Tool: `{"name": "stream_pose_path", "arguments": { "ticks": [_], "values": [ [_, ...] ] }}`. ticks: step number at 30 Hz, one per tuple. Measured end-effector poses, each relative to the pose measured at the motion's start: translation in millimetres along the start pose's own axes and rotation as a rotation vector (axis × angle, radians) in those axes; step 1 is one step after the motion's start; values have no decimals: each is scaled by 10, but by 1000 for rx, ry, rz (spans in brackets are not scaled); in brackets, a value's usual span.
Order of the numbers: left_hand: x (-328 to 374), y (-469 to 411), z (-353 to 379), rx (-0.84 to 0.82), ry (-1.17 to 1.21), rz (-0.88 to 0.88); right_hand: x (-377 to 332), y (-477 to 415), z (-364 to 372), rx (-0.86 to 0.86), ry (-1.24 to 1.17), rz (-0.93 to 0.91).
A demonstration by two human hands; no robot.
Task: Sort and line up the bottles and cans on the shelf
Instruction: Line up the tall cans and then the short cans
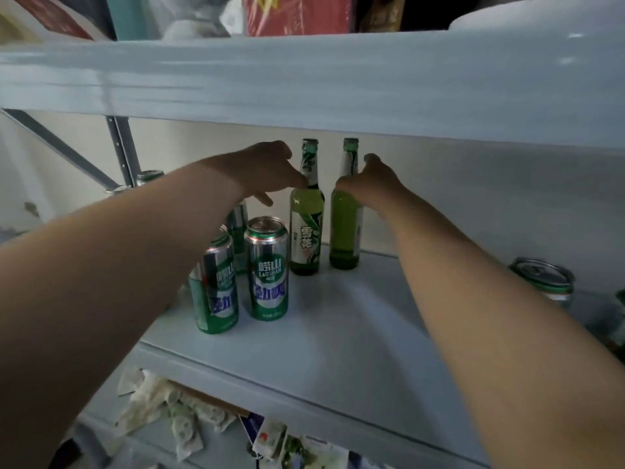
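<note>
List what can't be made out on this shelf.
Head view only:
- Cans behind the left arm: count hidden.
- Right bottle: label turned away.
- Can at right: body behind the right arm.
- Right hand: fingers' grip on the neck unclear.
- Left hand: contact with left bottle uncertain.

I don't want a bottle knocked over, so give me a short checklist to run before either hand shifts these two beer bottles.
1. Left bottle upright: ok.
2. Right bottle upright: ok.
3. Left hand gripping the left bottle's neck: cannot tell, fingertips only touch it.
4. Right hand on the right bottle's shoulder: ok.
5. Gap between the bottles: ok, apart.
6. Nearest Laoshan can clear of the left bottle: not ok, very close.
</note>
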State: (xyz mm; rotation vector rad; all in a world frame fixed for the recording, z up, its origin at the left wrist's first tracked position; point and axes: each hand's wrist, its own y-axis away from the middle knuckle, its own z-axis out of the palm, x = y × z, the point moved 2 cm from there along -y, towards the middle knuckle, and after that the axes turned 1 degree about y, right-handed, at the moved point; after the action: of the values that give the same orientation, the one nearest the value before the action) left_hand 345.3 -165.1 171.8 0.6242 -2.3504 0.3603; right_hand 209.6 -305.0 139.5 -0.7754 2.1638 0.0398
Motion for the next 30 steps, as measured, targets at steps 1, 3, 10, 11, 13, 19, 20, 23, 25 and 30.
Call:
{"name": "stream_pose_path", "arguments": {
  "ticks": [1, 3, 10, 11, 13, 19, 20, 23, 25, 30],
  "values": [
    [0, -44, -16, -39, 52, -14, 32, -94, 36, -6, -40, 23],
    [11, -128, -41, -95, 129, -31, 67, -242, 81, -38, -78, 42],
    [37, -430, 26, -70, 153, 38, 18, -507, 0, -108, -102, 44],
    [32, -451, 43, -93, 173, 28, -3, -516, -28, -155, -84, 47],
    [27, -460, 86, -131, 186, 14, -44, -514, -73, -243, -42, 50],
    [61, -447, 231, -124, 196, -23, -147, -365, -73, -288, 47, -48],
    [73, -437, 239, -128, 184, -24, -142, -328, -84, -280, 54, -59],
    [130, -426, 281, -127, 174, 4, -66, -181, -191, -241, 21, -79],
    [224, -375, 350, -92, 155, 47, 25, -90, -299, -211, 29, -104],
    [516, -220, 620, 10, 50, 122, 191, 154, -659, -134, 143, -182]
  ]
}}
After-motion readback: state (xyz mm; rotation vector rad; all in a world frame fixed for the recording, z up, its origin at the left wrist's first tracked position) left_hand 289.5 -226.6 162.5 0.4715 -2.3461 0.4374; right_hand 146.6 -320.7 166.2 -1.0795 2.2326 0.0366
